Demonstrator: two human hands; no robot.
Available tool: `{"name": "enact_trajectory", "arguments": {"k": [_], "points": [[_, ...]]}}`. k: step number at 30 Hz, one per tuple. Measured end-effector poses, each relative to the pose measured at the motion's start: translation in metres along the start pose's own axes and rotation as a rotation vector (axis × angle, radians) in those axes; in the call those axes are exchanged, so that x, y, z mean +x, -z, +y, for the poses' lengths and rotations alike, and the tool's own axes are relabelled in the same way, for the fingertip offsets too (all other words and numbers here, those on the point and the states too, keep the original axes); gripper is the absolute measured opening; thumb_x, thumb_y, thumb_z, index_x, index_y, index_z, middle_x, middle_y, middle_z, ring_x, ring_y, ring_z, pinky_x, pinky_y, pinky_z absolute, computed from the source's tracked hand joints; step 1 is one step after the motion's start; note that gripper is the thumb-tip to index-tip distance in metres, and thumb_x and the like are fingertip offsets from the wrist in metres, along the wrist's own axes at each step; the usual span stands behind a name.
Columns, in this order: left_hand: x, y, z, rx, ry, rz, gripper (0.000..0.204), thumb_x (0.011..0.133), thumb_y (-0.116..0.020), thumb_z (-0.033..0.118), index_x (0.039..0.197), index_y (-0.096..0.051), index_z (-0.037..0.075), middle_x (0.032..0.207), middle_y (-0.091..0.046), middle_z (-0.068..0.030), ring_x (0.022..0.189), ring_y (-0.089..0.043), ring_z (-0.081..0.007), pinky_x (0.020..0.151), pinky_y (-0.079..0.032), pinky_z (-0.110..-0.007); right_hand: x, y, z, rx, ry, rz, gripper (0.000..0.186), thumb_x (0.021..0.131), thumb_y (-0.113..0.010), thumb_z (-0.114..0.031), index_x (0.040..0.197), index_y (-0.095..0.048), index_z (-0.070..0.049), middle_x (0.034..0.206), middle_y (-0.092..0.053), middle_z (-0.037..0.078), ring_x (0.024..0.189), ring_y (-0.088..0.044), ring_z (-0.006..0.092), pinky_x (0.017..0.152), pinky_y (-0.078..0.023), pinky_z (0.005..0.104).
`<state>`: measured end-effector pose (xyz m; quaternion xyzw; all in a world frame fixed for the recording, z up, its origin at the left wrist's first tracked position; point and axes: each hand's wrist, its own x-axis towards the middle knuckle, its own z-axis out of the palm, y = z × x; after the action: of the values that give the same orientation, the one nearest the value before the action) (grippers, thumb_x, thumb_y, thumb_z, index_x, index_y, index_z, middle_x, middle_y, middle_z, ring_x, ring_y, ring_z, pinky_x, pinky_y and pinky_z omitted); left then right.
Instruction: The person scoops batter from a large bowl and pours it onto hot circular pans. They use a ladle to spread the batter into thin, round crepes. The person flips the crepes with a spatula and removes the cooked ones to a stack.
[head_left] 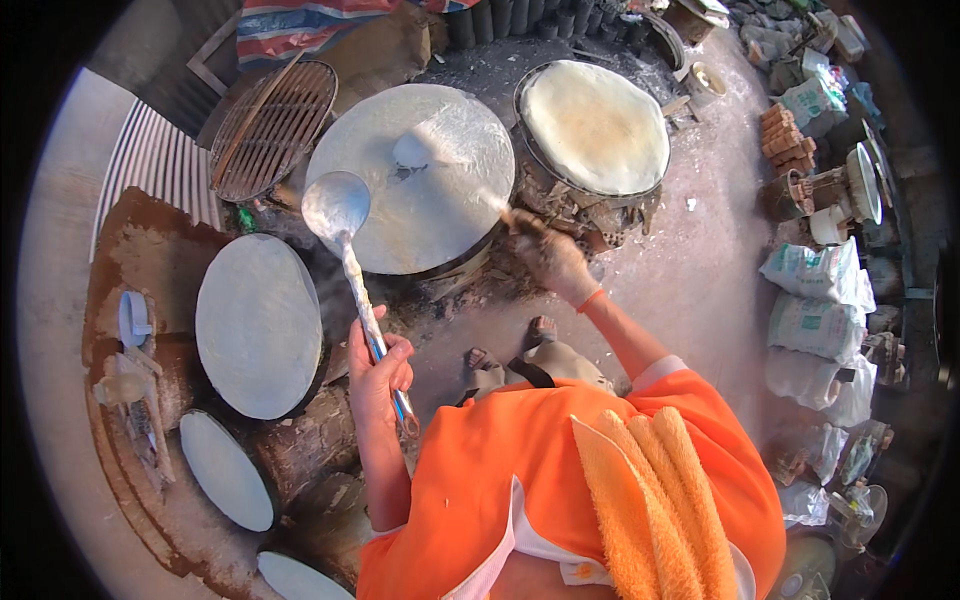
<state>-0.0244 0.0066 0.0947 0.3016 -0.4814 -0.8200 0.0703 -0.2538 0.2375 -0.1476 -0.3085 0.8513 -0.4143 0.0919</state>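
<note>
My left hand [380, 365] is closed round the handle of a long ladle [338, 205], its bowl raised over the left edge of a large round griddle [400, 225]. Batter-like white residue coats the ladle's handle. Reaching to the griddle's right rim, my right hand [553, 262], apparently gloved, has its fingers closed round a short tool with a pale, blurred tip [492, 200]; its kind is unclear. A whitish patch [412, 152] lies near the griddle's centre, with a pale haze to its right.
Right of the griddle, a round pan holds a pale flat sheet [595, 128], browned in the middle. A round slatted rack [272, 130] stands at the far left. More round griddles [260, 325] line the left side. White sacks [815, 320] and stacked bricks [787, 140] stand along the right.
</note>
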Motion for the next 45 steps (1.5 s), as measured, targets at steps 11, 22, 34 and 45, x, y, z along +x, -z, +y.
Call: {"name": "enact_trajectory", "arguments": {"k": [11,22,34,45], "points": [[0.012,-0.036,0.015,-0.031,0.111,0.205,0.025,0.093,-0.041,0.014,0.116,-0.046,0.007,0.065,-0.048,-0.0027,0.038,-0.031,-0.0035,0.036,-0.028,-0.020,0.051,0.018,-0.053,0.477,-0.018,-0.135,0.037,0.089,-0.046,-0.016,0.125,-0.046,-0.011,0.099,-0.060,0.019,0.085,-0.060,0.0319,0.072,-0.048,0.0348],[0.102,-0.025,0.034,0.141,0.101,0.145,0.019,0.090,-0.046,0.015,0.106,-0.042,0.008,0.068,-0.048,-0.0045,0.041,-0.035,-0.0070,0.038,-0.032,-0.023,0.020,0.064,-0.110,0.266,-0.247,-0.230,0.034,0.088,-0.048,-0.029,0.113,-0.054,-0.007,0.085,-0.061,0.014,0.074,-0.060,0.0254,0.068,-0.047,0.0347],[0.041,0.001,-0.024,0.146,0.079,0.124,0.014,0.093,-0.043,0.022,0.092,-0.036,0.010,0.067,-0.047,-0.0042,0.038,-0.035,-0.0073,0.037,-0.033,-0.024,-0.027,-0.027,-0.144,0.157,-0.319,-0.159,0.041,0.091,-0.045,-0.040,0.118,-0.050,-0.010,0.062,-0.056,0.004,0.057,-0.054,0.0139,0.055,-0.047,0.0310],[0.022,0.032,0.004,-0.829,0.045,-0.545,0.032,0.097,-0.034,0.018,0.119,-0.040,-0.004,0.069,-0.038,0.0000,0.039,-0.031,-0.0010,0.033,-0.029,-0.016,-0.018,0.009,-0.137,-0.038,-0.160,-0.035,0.026,0.086,-0.052,-0.022,0.104,-0.056,-0.004,0.087,-0.061,0.018,0.078,-0.059,0.0259,0.068,-0.045,0.0349]]}}
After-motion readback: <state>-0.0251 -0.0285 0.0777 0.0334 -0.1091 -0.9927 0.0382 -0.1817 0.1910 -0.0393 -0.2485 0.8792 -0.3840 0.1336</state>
